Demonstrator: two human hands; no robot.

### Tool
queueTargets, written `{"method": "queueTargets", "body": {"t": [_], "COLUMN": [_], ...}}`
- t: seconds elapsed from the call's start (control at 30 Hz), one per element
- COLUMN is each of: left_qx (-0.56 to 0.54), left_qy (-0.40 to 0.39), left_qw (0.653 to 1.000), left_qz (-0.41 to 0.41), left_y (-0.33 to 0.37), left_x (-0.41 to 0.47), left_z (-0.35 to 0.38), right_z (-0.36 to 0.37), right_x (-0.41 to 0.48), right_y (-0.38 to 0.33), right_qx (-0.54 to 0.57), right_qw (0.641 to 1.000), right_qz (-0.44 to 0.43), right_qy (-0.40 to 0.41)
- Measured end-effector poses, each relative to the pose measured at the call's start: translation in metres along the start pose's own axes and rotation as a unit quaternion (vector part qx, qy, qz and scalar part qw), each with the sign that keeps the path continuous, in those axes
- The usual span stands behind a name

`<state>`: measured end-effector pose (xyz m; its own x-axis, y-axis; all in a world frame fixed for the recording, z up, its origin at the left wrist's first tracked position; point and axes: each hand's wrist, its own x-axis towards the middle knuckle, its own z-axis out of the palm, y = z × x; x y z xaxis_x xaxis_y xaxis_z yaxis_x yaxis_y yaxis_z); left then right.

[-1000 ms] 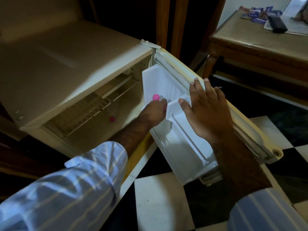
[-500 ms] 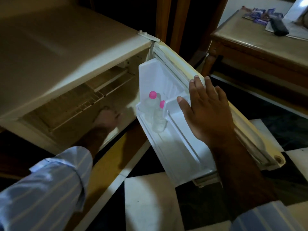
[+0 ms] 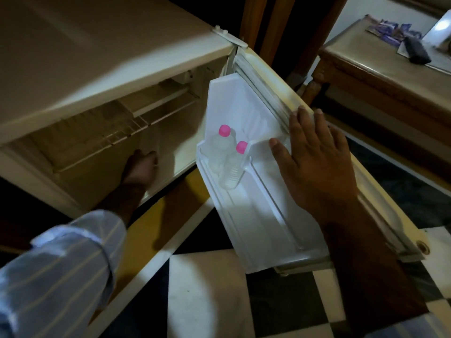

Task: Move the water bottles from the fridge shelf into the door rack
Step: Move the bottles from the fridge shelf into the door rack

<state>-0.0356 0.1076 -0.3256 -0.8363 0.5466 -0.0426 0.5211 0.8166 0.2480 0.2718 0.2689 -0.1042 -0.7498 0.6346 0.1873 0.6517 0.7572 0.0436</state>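
Hands are seen apart, each doing a separate job. The right hand (image 3: pixel 317 162) is laid flat, fingers spread, on the inner face of the open fridge door (image 3: pixel 273 223), gripping nothing. The left hand (image 3: pixel 140 167) is reached deep into the dim fridge cavity, low down beneath the wire shelf (image 3: pixel 102 142); whether its fingers are wrapped around anything cannot be told, since that corner is dark and blurred.

Just left of the right thumb, two clear water bottles with pink caps (image 3: pixel 230 159) are stood upright, touching, in the door rack (image 3: pixel 207 167). Any bottle left inside the fridge cannot be made out.

Several risks are judged likely. If the right hand's press is eased, the door could swing onto the left forearm. The two bottles could be toppled by another one being pushed in beside them, as the rack looks narrow. In such low light, a bottle could be fumbled and dropped onto the tiled floor (image 3: pixel 205 293) below both hands.
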Motion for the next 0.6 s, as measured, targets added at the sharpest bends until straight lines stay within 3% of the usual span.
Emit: {"method": "queueTargets", "body": {"t": [0.23,0.43,0.6], "left_qx": [-0.074,-0.258,-0.282], "left_qy": [0.145,0.088,0.059], "left_qw": [0.982,0.953,0.941], "left_qz": [0.097,0.13,0.176], "left_y": [0.019,0.067,0.111], "left_x": [-0.064,-0.108,-0.116], "left_z": [-0.061,-0.108,-0.107], "right_z": [-0.004,-0.007,-0.011], "right_x": [-0.001,-0.002,-0.003], "right_y": [0.0,-0.002,-0.004], "right_qx": [0.005,0.008,0.006], "right_qw": [1.0,1.0,1.0], "right_qz": [0.001,0.003,0.002], "right_qy": [-0.009,-0.018,-0.028]}}
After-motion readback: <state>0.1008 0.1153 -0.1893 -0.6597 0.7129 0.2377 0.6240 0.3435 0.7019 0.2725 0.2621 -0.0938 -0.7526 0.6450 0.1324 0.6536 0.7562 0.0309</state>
